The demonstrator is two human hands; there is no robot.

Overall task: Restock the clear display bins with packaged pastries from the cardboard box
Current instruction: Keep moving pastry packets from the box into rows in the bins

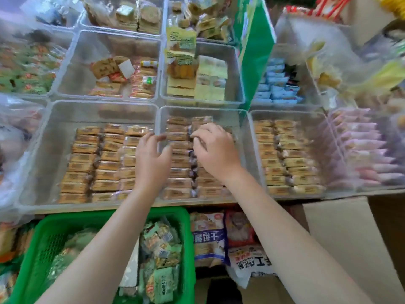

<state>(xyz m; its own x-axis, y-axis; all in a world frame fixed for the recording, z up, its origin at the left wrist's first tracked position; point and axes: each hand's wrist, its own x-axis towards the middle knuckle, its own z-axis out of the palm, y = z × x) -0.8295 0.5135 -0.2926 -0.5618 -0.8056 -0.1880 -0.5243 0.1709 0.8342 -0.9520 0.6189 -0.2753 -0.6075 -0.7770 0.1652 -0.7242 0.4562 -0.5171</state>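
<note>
From the head camera, much of what you work on is hidden by your own hands. Your right hand point(215, 153) lies over the right column of the brown packaged pastries point(178, 154) in the middle clear plastic display bin point(202, 110); its fingers point(200, 141) are curled down onto a packet there, but you cannot tell whether they pinch it or only press on it. Your left hand point(152, 155) hovers over the wall between that bin and the wide clear bin on the left point(43, 150), its fingers point(153, 137) spread and loosely bent, holding nothing. The far bins are blurred and their labels cannot be read. The brown cardboard box point(341, 242) shows only as a flap at the lower right, cut off by the frame edge; its contents are out of sight.

Around you, the clear bin on the right point(322, 154) holds two rows of paler packets, with pink packets point(361, 150) beside it. Below the bins, your left forearm crosses a green plastic basket point(186, 238) of green-wrapped snacks, and printed snack bags point(221, 235) lie just beside the basket.
</note>
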